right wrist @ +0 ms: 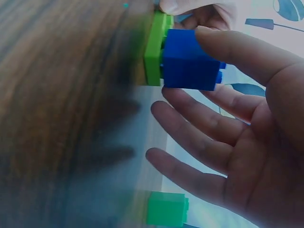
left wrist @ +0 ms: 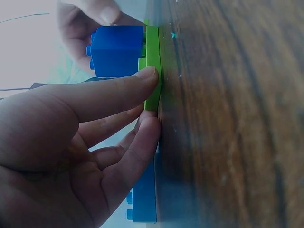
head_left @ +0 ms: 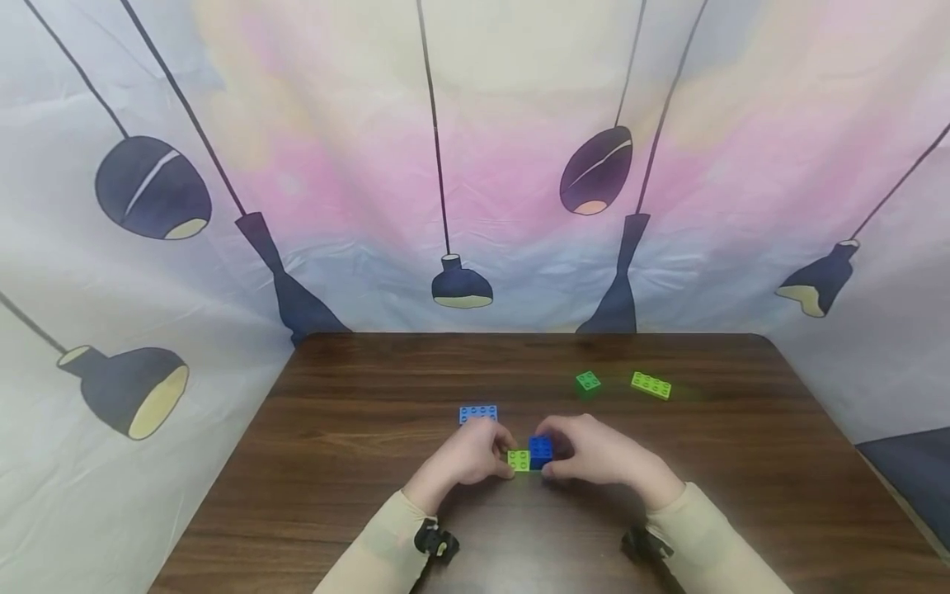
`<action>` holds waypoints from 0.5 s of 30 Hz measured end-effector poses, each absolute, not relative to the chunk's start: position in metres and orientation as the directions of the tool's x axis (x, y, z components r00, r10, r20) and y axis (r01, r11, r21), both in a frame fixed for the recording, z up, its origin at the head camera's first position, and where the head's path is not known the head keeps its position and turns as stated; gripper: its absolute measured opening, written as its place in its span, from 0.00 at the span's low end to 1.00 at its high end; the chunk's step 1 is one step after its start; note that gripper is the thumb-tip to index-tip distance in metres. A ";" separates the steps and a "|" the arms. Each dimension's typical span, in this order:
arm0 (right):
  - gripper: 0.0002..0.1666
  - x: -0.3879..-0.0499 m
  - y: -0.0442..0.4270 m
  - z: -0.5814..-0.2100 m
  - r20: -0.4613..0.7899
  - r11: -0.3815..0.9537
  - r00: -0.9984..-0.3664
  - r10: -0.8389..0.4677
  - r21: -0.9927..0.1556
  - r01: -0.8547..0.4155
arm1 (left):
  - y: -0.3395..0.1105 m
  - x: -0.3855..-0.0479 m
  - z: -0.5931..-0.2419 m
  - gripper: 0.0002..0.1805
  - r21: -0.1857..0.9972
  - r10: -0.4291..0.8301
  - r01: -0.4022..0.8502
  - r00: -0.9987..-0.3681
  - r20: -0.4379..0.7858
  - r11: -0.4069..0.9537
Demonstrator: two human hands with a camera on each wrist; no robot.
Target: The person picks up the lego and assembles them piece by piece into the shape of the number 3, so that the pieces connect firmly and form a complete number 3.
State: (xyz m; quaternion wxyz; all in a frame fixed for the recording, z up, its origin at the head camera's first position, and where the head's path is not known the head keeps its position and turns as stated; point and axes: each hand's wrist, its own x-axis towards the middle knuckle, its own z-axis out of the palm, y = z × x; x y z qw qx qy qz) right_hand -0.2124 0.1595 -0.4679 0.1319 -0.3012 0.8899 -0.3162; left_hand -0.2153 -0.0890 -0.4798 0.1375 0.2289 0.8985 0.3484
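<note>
A flat lime-green brick (head_left: 519,460) lies on the table, its left end pinched by the left hand (head_left: 469,455). Over its right end sits a dark blue brick (head_left: 540,452), which the right hand (head_left: 599,452) holds between thumb and fingers. Side-on in the left wrist view, the blue brick (left wrist: 118,51) stands on the lime plate (left wrist: 152,61), with a narrow gap showing between them. The right wrist view shows the right thumb on the blue brick (right wrist: 189,59) and the other fingers spread below it.
A light blue brick (head_left: 478,413) lies just beyond the left hand. Farther back on the wooden table (head_left: 371,371) are a small green brick (head_left: 589,381) and another lime-green brick (head_left: 651,385). A patterned cloth (head_left: 356,165) hangs behind the table.
</note>
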 end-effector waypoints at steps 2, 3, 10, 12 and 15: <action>0.21 -0.213 0.160 -0.466 -0.037 0.614 -0.788 -0.615 -0.649 -0.449 | -0.089 -0.216 -0.480 0.15 0.689 0.508 0.318 -0.857 -0.085 0.652; 0.20 -0.214 0.161 -0.465 -0.034 0.612 -0.790 -0.612 -0.653 -0.445 | -0.089 -0.216 -0.479 0.15 0.688 0.509 0.320 -0.857 -0.083 0.651; 0.16 -0.215 0.161 -0.458 -0.030 0.618 -0.804 -0.593 -0.657 -0.431 | -0.089 -0.216 -0.478 0.15 0.688 0.507 0.320 -0.858 -0.082 0.651; 0.16 -0.216 0.161 -0.457 -0.031 0.621 -0.807 -0.590 -0.656 -0.429 | -0.089 -0.216 -0.478 0.15 0.689 0.505 0.315 -0.859 -0.085 0.653; 0.16 -0.216 0.162 -0.456 -0.037 0.629 -0.812 -0.583 -0.654 -0.421 | -0.090 -0.215 -0.478 0.15 0.691 0.505 0.311 -0.858 -0.091 0.653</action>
